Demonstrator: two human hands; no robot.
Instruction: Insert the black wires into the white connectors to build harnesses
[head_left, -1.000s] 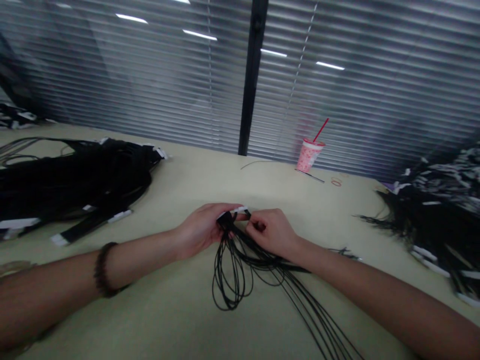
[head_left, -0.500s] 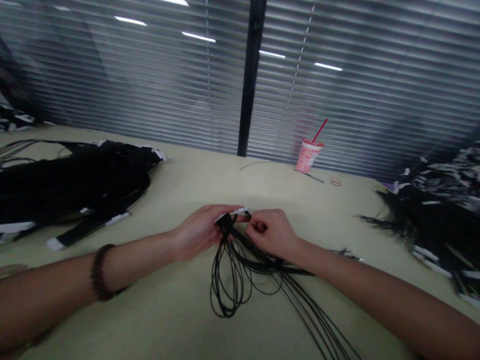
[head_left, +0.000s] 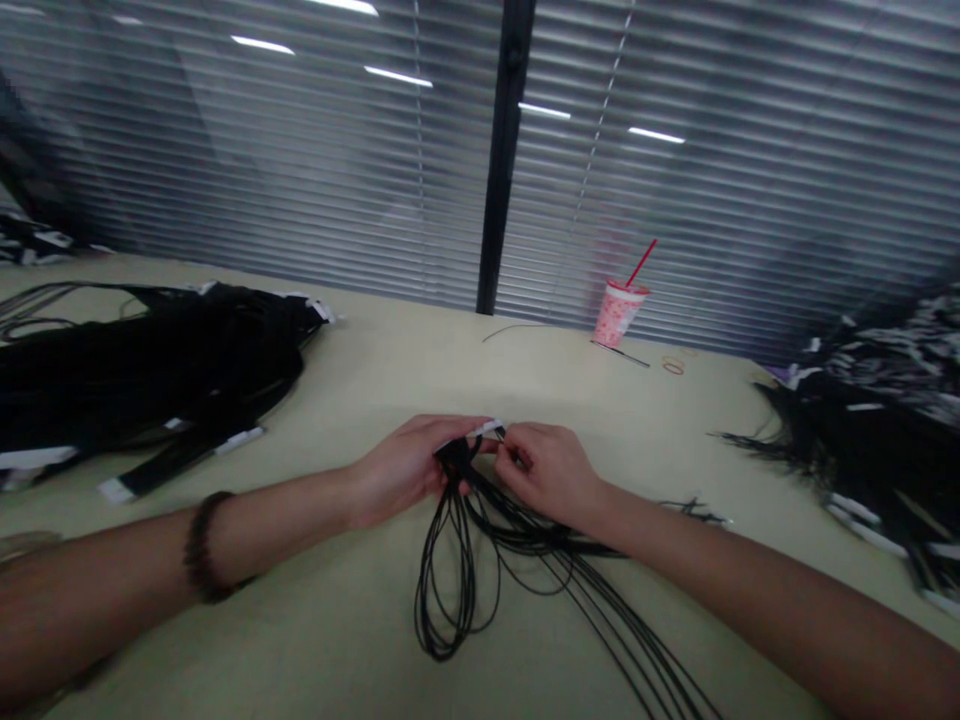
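Observation:
A bundle of thin black cables (head_left: 450, 560) hangs in loops from my left hand (head_left: 409, 468), whose fingers grip its black end near a white strip (head_left: 487, 428). My right hand (head_left: 547, 468) is closed in a pinch at the right end of the white strip, touching the black strands there. More strands pass beneath my right hand and forearm and trail toward the bottom right. The fingertips of my left hand are partly hidden behind the bundle.
Black bundles with white ends (head_left: 165, 370) lie at the left, and more (head_left: 892, 460) at the right. A pink cup (head_left: 619, 312) with a red straw stands by the blinds, near a thin dark pen-like object (head_left: 621, 354) and orange rings (head_left: 673, 365).
The hanging cable loops have shifted slightly left and lower. The white strip shows more between my hands, which have moved very little.

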